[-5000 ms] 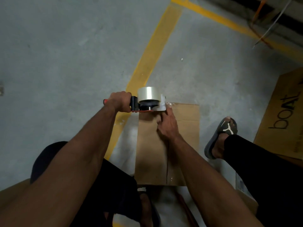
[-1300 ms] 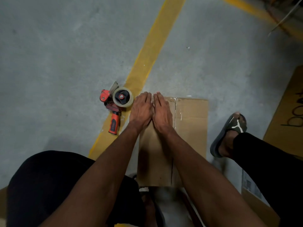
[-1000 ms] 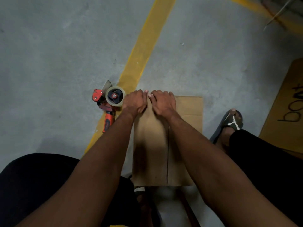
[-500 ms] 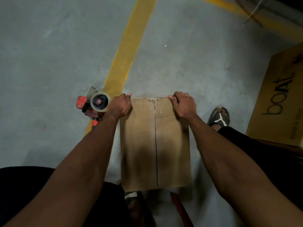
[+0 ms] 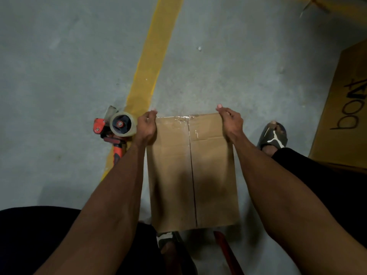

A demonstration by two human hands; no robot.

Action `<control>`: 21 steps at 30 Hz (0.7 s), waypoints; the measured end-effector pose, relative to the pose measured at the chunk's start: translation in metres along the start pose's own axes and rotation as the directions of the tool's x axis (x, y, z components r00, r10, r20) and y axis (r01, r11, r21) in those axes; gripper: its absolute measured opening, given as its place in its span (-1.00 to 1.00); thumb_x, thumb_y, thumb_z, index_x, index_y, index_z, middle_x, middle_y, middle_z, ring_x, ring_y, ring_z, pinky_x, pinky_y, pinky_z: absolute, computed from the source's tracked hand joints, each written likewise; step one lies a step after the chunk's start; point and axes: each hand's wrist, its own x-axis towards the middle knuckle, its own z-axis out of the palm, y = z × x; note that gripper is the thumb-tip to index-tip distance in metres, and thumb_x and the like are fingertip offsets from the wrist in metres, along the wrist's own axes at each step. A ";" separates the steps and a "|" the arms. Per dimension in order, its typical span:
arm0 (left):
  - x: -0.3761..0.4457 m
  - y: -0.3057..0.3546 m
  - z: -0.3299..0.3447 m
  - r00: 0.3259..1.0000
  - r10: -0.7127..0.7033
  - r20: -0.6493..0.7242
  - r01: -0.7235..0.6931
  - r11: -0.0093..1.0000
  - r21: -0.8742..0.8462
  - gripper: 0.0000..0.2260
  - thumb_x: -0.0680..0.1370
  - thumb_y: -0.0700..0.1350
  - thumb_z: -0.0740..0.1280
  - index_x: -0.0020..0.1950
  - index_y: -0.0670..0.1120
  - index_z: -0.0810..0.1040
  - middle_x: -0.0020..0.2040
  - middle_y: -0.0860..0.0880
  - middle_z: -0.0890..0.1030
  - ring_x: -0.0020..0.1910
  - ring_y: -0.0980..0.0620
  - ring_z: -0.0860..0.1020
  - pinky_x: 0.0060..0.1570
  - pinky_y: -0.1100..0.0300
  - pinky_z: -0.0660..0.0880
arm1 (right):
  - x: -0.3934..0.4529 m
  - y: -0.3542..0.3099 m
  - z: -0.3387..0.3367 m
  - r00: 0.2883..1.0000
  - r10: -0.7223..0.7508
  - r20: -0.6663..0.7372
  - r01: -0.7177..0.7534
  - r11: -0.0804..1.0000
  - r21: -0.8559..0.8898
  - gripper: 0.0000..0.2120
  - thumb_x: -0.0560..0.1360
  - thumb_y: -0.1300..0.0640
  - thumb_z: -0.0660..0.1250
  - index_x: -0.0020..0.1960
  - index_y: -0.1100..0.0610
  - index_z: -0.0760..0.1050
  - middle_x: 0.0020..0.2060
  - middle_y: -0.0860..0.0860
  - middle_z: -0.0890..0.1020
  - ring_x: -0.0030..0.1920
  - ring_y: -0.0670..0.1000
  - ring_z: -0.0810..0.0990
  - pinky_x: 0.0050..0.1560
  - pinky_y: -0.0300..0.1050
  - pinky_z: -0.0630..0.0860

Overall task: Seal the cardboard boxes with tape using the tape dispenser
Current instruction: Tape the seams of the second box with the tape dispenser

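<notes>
Both hands grip the far corners of the flat brown cardboard box (image 5: 190,171): my left hand (image 5: 146,129) curls round one corner, my right hand (image 5: 232,124) round the other. Its long axis runs away from me. Just outside the left hand lies the red-handled tape dispenser (image 5: 117,129), handle partly hidden behind my forearm.

left hand (image 5: 146,127), right hand (image 5: 232,124), fingers seemingly curled
</notes>
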 end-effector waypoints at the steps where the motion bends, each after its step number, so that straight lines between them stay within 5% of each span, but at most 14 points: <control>1: 0.002 0.000 -0.003 0.999 -0.026 0.035 0.025 0.999 0.033 -0.57 0.70 0.18 0.11 -0.11 -0.10 0.54 -0.15 -0.15 0.59 -0.15 0.05 0.53 -0.03 0.10 0.44 | -0.002 -0.002 -0.002 0.997 0.076 0.033 -0.075 0.996 -0.054 -0.34 0.56 -0.42 0.20 0.36 0.07 0.58 0.28 0.10 0.63 0.36 0.14 0.54 0.35 -0.10 0.40; 3: 0.005 0.005 -0.012 0.981 -0.135 0.138 0.093 0.958 0.270 -0.36 0.65 0.33 -0.02 0.02 -0.19 0.57 -0.04 -0.33 0.62 -0.08 -0.09 0.57 0.06 -0.02 0.47 | -0.006 -0.007 -0.001 0.954 0.290 0.074 -0.259 0.925 -0.279 0.03 0.45 -0.62 -0.05 0.56 0.15 0.34 0.48 0.21 0.43 0.47 0.26 0.41 0.48 0.13 0.27; 5: 0.005 0.015 -0.017 0.968 -0.207 0.140 0.080 0.787 0.612 -0.34 0.66 0.25 -0.08 0.45 -0.21 0.42 0.21 -0.42 0.52 0.20 -0.33 0.53 0.16 -0.12 0.43 | -0.004 -0.011 0.000 0.935 0.350 -0.055 -0.327 0.795 -0.511 0.14 0.39 -0.67 -0.17 0.63 0.16 0.17 0.56 0.23 0.30 0.51 0.32 0.31 0.50 0.29 0.18; 8: -0.008 0.038 -0.003 0.997 0.027 -0.075 0.037 0.679 0.733 -0.63 0.68 0.03 0.11 0.30 -0.22 0.45 0.21 -0.29 0.51 0.18 -0.34 0.52 0.04 -0.14 0.47 | -0.009 -0.014 0.012 0.964 -0.064 -0.258 -0.142 0.698 -0.702 -0.25 0.62 -0.38 0.02 0.59 0.12 0.23 0.52 0.18 0.34 0.50 0.31 0.29 0.47 0.17 0.24; 10: -0.018 0.044 0.017 0.954 0.294 0.052 -0.231 0.617 0.752 -0.76 0.65 -0.05 0.15 0.12 -0.17 0.51 0.08 -0.22 0.54 0.03 -0.27 0.55 -0.07 -0.09 0.46 | -0.023 -0.024 0.038 0.942 -0.326 -0.075 0.204 0.737 -0.645 -0.56 0.68 -0.08 0.13 0.49 0.07 0.39 0.42 0.09 0.47 0.45 0.17 0.39 0.46 -0.12 0.25; 13: -0.032 0.034 0.035 0.863 0.425 0.272 -0.466 0.464 0.753 -0.69 0.66 0.02 0.07 0.10 -0.09 0.55 0.02 -0.13 0.59 0.00 -0.19 0.55 0.04 -0.05 0.39 | -0.045 -0.030 0.080 0.798 -0.426 0.427 0.597 0.462 -0.655 -0.62 0.68 0.01 0.08 0.45 0.03 0.43 0.35 0.03 0.54 0.39 0.11 0.46 0.50 0.22 0.15; 16: -0.024 0.028 0.020 0.875 0.389 0.288 -0.461 0.493 0.737 -0.63 0.66 0.19 0.07 0.13 0.01 0.56 0.03 -0.06 0.63 0.06 -0.15 0.57 0.09 -0.03 0.37 | -0.037 -0.034 0.069 0.796 -0.432 0.424 0.589 0.393 -0.706 -0.51 0.67 -0.24 -0.06 0.36 -0.05 0.49 0.23 0.02 0.60 0.24 0.16 0.54 0.38 0.14 0.29; 18: -0.008 0.026 0.000 0.936 0.207 0.285 -0.352 0.557 0.752 -0.44 0.56 0.44 0.05 0.07 0.03 0.60 0.00 -0.06 0.65 0.06 -0.16 0.58 0.08 -0.04 0.45 | -0.023 -0.027 0.042 0.859 -0.363 0.360 0.486 0.356 -0.798 -0.34 0.57 -0.47 -0.09 0.31 -0.08 0.52 0.22 0.03 0.62 0.24 0.19 0.54 0.35 0.14 0.32; 19: -0.001 0.027 -0.010 0.951 0.105 0.290 -0.290 0.625 0.725 -0.34 0.48 0.55 0.05 0.02 0.03 0.62 -0.02 -0.06 0.66 0.04 -0.14 0.58 0.07 -0.04 0.50 | -0.018 -0.023 0.029 0.881 -0.342 0.327 0.446 0.372 -0.814 -0.28 0.52 -0.54 -0.07 0.28 -0.09 0.54 0.21 0.02 0.62 0.24 0.17 0.53 0.33 0.15 0.35; 21: 0.010 0.024 -0.022 0.956 -0.015 0.294 -0.183 0.752 0.634 -0.27 0.36 0.63 0.13 0.00 0.04 0.67 -0.02 0.00 0.68 0.04 -0.05 0.59 0.09 0.01 0.54 | -0.011 -0.017 0.011 0.900 -0.338 0.276 0.430 0.573 -0.698 -0.33 0.47 -0.56 0.09 0.19 -0.08 0.60 0.11 -0.04 0.63 0.20 0.08 0.52 0.24 0.11 0.45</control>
